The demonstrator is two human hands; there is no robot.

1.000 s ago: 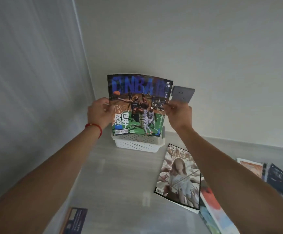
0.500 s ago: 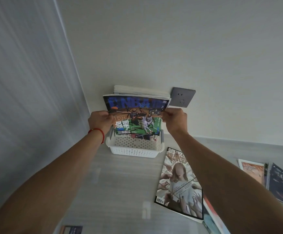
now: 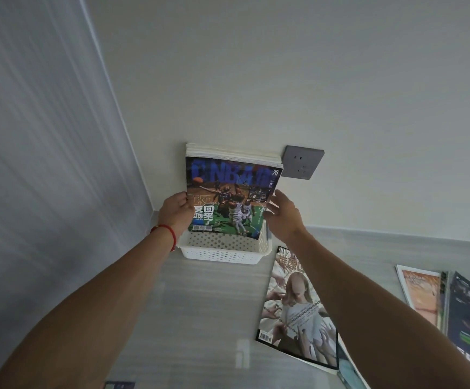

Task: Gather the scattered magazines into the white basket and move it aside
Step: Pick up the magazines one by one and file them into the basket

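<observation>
Since a second ago I've stood the basketball magazine (image 3: pixel 229 203) upright in the white basket (image 3: pixel 222 249) against the stack, left hand (image 3: pixel 176 210) still grasping its edge, right hand (image 3: pixel 280 214) released, more magazines waiting on the bench (image 3: pixel 194 318).

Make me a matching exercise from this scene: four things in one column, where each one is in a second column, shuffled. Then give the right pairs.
Things
1. basketball magazine
2. white basket
3. wall socket
4. magazine with a blonde figure on the cover

Places
A. fixed on the wall, right of the stack's top edge
B. lying flat on the table, right of the basket
C. standing upright in the basket, between the left hand and the right hand
D. on the table in the corner, against the wall

Pairs: 1-C, 2-D, 3-A, 4-B
</observation>
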